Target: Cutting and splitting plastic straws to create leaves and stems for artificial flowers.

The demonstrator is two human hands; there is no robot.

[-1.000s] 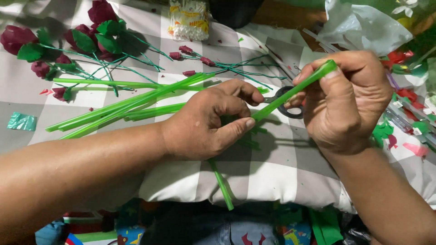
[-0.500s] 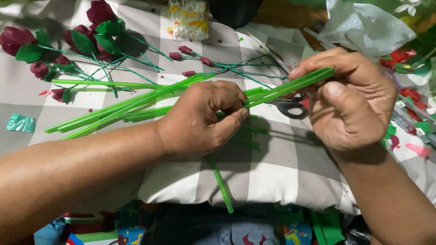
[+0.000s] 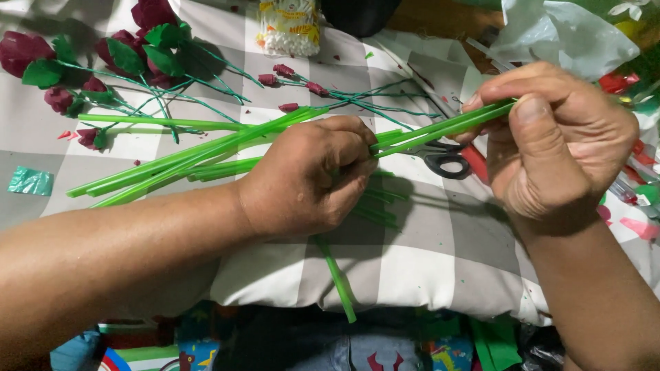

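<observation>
My left hand [image 3: 309,178] is closed around a bundle of long green straws [image 3: 172,161] that fan out to the left over a grey-and-white checked cloth [image 3: 426,254]. My right hand [image 3: 557,148] pinches the right ends of two or three of those straws between thumb and fingers. One loose green straw [image 3: 337,278] lies below my left hand, pointing toward the cloth's near edge.
Dark red paper roses with green leaves and wire stems [image 3: 117,62] lie at the upper left. Small rose buds on wire [image 3: 302,86] lie above the hands. Black-handled scissors [image 3: 443,159] rest between my hands. A yellow-white packet [image 3: 289,27], a crumpled plastic bag [image 3: 564,31] and paper scraps [image 3: 27,180] lie about.
My right hand has lowered the straw ends from a steep tilt to nearly level and shifted rightward. My left hand has closed tighter on the bundle.
</observation>
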